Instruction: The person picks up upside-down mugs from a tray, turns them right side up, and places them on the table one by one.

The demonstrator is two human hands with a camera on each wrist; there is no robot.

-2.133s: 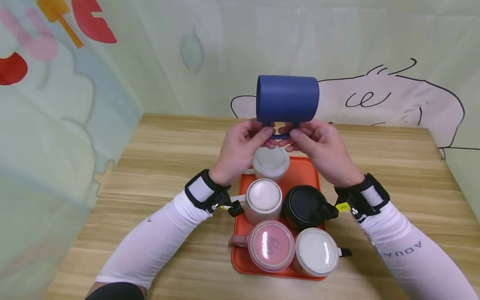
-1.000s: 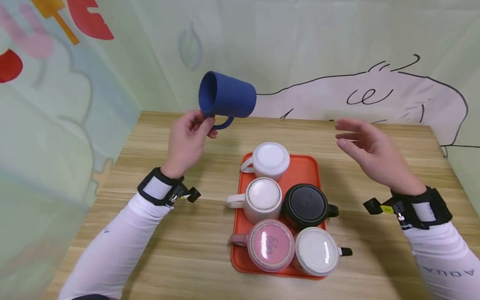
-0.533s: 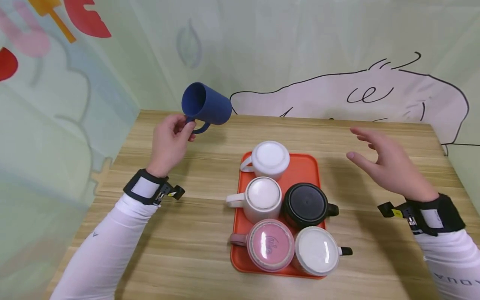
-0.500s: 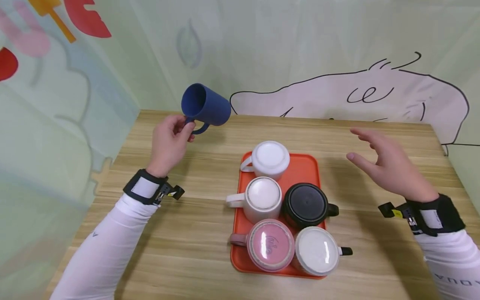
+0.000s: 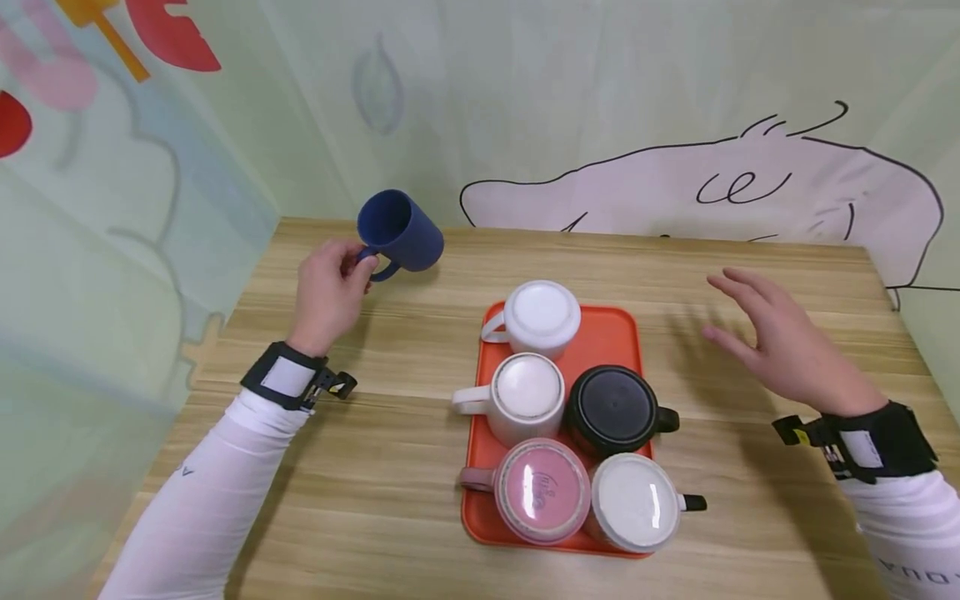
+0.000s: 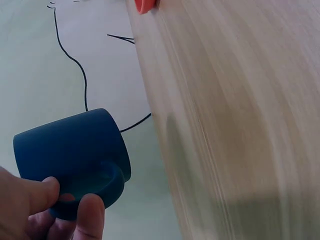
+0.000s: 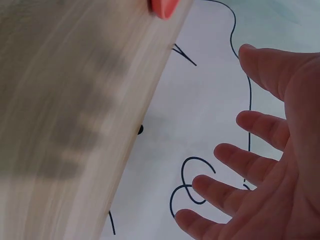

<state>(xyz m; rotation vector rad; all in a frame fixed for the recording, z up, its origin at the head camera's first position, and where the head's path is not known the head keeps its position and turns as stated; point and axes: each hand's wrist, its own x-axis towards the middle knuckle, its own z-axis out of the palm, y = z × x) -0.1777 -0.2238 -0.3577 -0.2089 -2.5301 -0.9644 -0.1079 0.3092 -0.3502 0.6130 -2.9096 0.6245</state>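
A blue mug (image 5: pixel 411 236) tilts over the back left of the table, its mouth toward the upper left. My left hand (image 5: pixel 327 287) pinches its handle between thumb and fingers; the left wrist view shows the grip on the mug (image 6: pixel 72 145) up close. Over the right side of the table, my right hand (image 5: pixel 780 342) hangs with fingers spread and nothing in it, as the right wrist view also shows of the hand (image 7: pixel 270 150).
An orange tray (image 5: pixel 600 333) bears upside-down mugs: two white ones (image 5: pixel 542 312) at the left and back, a black one (image 5: pixel 617 408), a pink one (image 5: pixel 543 492) and a white one with a black-tipped handle (image 5: pixel 636 502). A printed cloth (image 5: pixel 600 100) stands behind the wooden table (image 5: pixel 375 467).
Both hands held the blue mug at first; the right hand let go and moved right and down. The left hand carried the mug left, then lowered it toward the table, tilting its base down.
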